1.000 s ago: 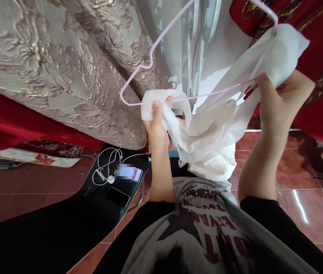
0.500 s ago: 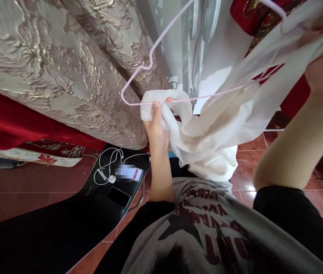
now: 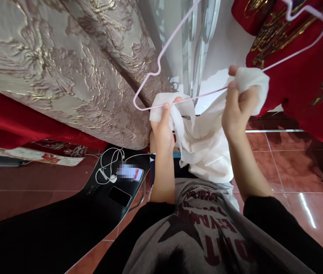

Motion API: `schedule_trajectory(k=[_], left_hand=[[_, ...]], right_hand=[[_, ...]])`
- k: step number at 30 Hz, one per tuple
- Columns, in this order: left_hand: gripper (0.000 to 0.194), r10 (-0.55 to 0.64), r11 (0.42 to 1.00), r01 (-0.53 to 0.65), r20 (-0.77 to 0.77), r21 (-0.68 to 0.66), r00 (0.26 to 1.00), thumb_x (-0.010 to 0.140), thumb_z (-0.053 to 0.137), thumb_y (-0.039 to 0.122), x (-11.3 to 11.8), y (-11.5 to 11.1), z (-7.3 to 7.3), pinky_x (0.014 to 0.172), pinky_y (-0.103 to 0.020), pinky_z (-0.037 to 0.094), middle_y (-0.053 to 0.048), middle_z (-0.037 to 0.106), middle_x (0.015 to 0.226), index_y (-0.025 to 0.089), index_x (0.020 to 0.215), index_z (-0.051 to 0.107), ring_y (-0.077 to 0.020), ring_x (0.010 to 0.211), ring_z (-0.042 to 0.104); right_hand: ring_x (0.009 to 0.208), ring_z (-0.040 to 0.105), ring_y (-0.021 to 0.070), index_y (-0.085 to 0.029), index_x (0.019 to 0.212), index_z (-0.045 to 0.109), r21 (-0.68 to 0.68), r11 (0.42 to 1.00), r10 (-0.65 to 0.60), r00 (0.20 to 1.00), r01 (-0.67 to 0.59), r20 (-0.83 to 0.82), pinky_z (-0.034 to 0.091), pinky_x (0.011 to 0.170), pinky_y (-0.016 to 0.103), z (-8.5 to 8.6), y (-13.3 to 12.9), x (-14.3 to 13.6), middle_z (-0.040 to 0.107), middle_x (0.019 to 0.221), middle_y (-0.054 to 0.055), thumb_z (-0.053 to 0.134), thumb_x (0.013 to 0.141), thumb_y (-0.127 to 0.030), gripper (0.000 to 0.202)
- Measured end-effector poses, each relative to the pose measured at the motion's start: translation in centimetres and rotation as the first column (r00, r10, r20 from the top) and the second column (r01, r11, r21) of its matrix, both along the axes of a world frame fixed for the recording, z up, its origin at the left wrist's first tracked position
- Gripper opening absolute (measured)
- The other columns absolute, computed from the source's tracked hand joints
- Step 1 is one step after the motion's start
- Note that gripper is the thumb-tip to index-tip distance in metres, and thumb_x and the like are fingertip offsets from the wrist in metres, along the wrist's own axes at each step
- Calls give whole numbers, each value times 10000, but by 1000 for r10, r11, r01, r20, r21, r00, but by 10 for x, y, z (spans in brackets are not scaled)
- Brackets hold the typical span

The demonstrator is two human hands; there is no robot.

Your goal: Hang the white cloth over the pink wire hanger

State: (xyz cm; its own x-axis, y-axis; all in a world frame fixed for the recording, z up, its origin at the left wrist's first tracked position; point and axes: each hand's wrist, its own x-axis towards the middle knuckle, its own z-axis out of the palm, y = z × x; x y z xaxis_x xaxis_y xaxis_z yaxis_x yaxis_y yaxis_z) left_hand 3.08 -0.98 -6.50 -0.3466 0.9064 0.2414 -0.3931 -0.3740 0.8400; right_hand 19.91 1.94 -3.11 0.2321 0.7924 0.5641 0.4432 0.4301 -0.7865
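A pink wire hanger [image 3: 175, 33] spans the upper middle, its lower bar running between my hands. My left hand [image 3: 164, 127] closes around that bar near the hanger's left corner, with white cloth [image 3: 210, 146] gathered in its fingers. Farther right, my right hand [image 3: 237, 108] grips a bunched end of the same cloth against the bar; its thumb and a fingertip meet at the wire. Between the two hands the cloth hangs in loose folds and drops onto my lap. Most of the fingers are hidden under the fabric.
Patterned beige curtain fabric [image 3: 50, 64] hangs at the left. Red cloth with gold trim [image 3: 298, 80] hangs at the right. A black chair [image 3: 72, 217] holds a lit phone [image 3: 130, 172], a dark phone [image 3: 119, 196] and white earphones [image 3: 101, 171]. Pale metal bars [image 3: 197, 49] stand ahead.
My right hand has come from the upper right edge toward the middle, bunching its end of the cloth at the hanger's bar. My left hand and the hanger have shifted slightly right.
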Motion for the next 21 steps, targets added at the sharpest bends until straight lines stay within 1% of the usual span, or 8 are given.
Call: schedule_trajectory(k=[1,3,6,9,13,15,18,21], left_hand=[[338,6,1000,-6,9,10,1000,945,767,511,-1,-1,0,1168,-463,531,-77,814,1118,205,1087,736,-295,1261,711],[272,15,1000,-15,21,9,1000,957,759,453,-5,-1,0,1178,-451,521,-77,814,1117,201,1060,747,-276,1230,723],[270,-20,998,22,48,-56,999,886,813,403,-19,0,-4,1176,-465,516,-91,803,1130,193,1042,745,-285,1239,713],[297,-33,982,45,70,-185,997,772,858,392,-40,3,-13,1176,-476,510,-86,789,1116,206,958,722,-312,1320,666],[107,-10,962,25,59,-272,998,812,749,322,-73,5,-16,1194,-493,492,-70,791,1017,244,791,679,-325,1356,631],[25,22,966,-8,53,-260,998,818,714,291,-88,4,-8,1238,-487,463,-37,804,1044,268,822,704,-311,1391,600],[166,43,984,-39,16,-176,999,777,749,277,-106,4,15,1321,-476,391,12,804,1145,300,940,768,-302,1481,515],[189,48,996,-54,-91,-66,995,744,819,294,-112,8,41,1319,-540,394,0,807,1155,295,931,795,-355,1492,498]], right_hand=[[1275,600,198,-235,1196,648,-36,999,42,998,-41,49,469,1155,400,-2,0,-3,655,1335,105,423,1083,-468,343],[1055,652,195,-223,1004,701,-65,997,42,998,-39,41,514,1067,408,-7,1,-4,702,1031,86,493,1037,-600,432],[755,555,146,-192,814,675,-130,991,-12,999,17,36,532,860,374,-13,1,-1,495,673,16,543,959,-732,574],[686,459,110,-182,786,661,-109,993,-46,999,47,12,493,789,331,-17,1,2,360,626,-17,607,913,-743,578],[685,443,108,-182,801,670,-99,993,-61,998,61,8,479,782,320,-16,2,3,375,639,-15,644,891,-725,551],[686,445,110,-181,822,684,-94,994,-58,998,59,15,486,794,327,-16,2,3,382,642,-13,634,905,-708,536],[695,453,113,-183,843,695,-97,994,-54,999,54,0,499,820,336,-17,2,1,389,643,-13,636,911,-686,511],[717,483,123,-189,824,682,-107,994,-38,999,35,-25,516,832,337,-18,0,-1,402,639,-10,647,895,-696,513]])
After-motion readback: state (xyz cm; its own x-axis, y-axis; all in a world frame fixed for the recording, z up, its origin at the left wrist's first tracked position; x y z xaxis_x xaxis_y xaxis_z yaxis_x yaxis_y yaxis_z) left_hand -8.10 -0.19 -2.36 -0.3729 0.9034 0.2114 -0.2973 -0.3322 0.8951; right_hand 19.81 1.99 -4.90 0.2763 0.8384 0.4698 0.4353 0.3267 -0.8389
